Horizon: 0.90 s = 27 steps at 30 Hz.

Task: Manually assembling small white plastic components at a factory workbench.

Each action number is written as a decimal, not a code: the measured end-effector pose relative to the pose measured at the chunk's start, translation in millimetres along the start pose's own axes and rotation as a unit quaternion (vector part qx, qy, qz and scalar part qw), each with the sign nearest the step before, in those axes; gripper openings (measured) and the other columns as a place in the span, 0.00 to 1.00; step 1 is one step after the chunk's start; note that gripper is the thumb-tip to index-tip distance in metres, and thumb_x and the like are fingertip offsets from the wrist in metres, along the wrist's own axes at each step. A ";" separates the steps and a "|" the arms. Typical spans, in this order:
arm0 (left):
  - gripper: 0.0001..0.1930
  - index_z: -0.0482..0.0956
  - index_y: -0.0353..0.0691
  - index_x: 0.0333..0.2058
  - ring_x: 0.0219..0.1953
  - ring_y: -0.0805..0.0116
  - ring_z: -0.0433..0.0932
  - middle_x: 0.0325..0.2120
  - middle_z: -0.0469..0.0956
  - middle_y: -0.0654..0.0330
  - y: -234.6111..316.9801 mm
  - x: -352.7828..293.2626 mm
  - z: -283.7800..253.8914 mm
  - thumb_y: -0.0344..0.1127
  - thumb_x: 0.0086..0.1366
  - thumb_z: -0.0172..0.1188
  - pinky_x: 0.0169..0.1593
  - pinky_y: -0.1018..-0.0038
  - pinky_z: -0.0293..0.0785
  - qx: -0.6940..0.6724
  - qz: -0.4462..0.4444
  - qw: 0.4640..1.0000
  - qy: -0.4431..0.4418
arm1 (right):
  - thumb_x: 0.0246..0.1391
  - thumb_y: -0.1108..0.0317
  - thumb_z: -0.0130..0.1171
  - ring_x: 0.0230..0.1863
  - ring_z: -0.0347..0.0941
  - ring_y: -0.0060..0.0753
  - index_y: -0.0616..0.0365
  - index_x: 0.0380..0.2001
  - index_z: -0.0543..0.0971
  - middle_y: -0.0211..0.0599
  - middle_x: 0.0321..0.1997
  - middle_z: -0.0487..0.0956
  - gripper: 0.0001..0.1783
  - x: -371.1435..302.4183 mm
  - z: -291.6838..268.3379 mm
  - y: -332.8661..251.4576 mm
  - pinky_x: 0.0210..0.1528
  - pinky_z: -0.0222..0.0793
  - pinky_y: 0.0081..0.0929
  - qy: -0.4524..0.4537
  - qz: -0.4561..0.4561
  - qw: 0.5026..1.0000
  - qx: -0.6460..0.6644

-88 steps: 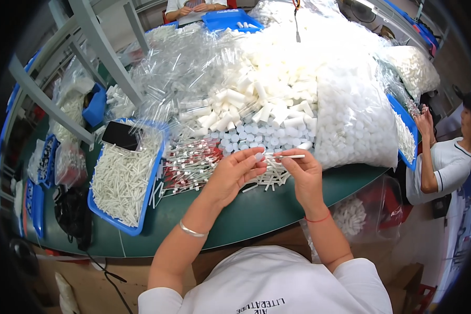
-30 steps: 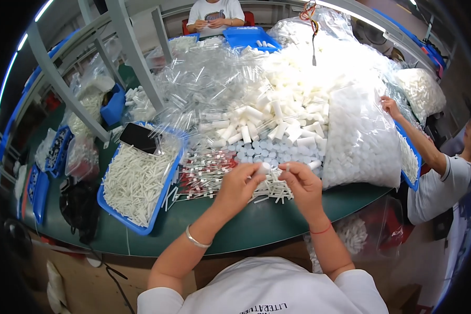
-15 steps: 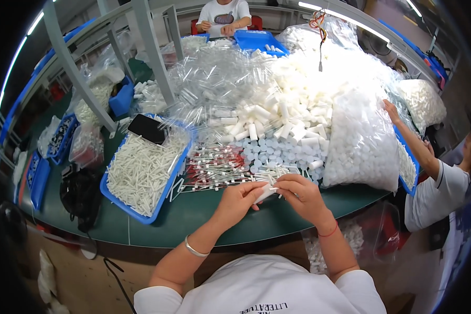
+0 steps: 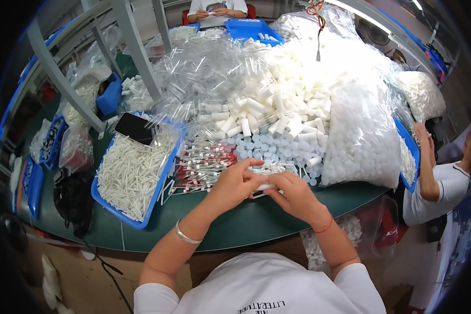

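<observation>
My left hand [image 4: 234,184] and my right hand [image 4: 297,198] meet over the near edge of the table. Between their fingertips they pinch a small white cylinder [image 4: 268,187], lying roughly level and partly covered by the fingers. The left index finger is raised off it. Just beyond my hands lie thin white sticks [image 4: 273,168] and a spread of translucent pale caps [image 4: 267,149]. Left of these is a heap of thin red-and-white pieces [image 4: 204,166]. Larger white cylinders [image 4: 282,116] are piled farther back.
A blue tray [image 4: 141,224] of white sticks stands left, with a dark phone [image 4: 135,129] on it. A bulging clear bag [image 4: 360,138] is at right. Clear tubes [image 4: 204,68] heap behind. Grey posts [image 4: 136,49] rise at left. Co-workers sit at far side and right [image 4: 437,188].
The white cylinder has turned from tilted to nearly level, and my left index finger has lifted. The right co-worker's hand has drawn back from the bag. The whole view has shifted slightly.
</observation>
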<state>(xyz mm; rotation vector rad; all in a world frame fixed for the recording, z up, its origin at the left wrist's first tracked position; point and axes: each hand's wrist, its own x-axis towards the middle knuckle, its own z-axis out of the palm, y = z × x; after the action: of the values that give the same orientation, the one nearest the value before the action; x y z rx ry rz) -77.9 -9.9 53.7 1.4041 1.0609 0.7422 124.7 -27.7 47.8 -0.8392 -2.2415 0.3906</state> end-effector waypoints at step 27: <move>0.18 0.69 0.38 0.57 0.39 0.70 0.73 0.37 0.73 0.60 -1.4 -15.4 -3.7 0.33 0.70 0.51 0.45 0.75 0.69 0.027 0.157 0.987 -0.020 | 0.53 0.72 0.64 0.31 0.75 0.25 0.64 0.43 0.80 0.39 0.36 0.82 0.14 -3.5 -9.3 -6.9 0.34 0.71 0.22 0.169 0.159 0.961 0.150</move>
<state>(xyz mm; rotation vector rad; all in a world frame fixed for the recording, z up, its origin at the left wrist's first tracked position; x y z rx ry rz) -87.5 -22.6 55.1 1.6484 0.8429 0.9119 129.9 -34.9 56.0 -1.0166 -1.6831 0.6639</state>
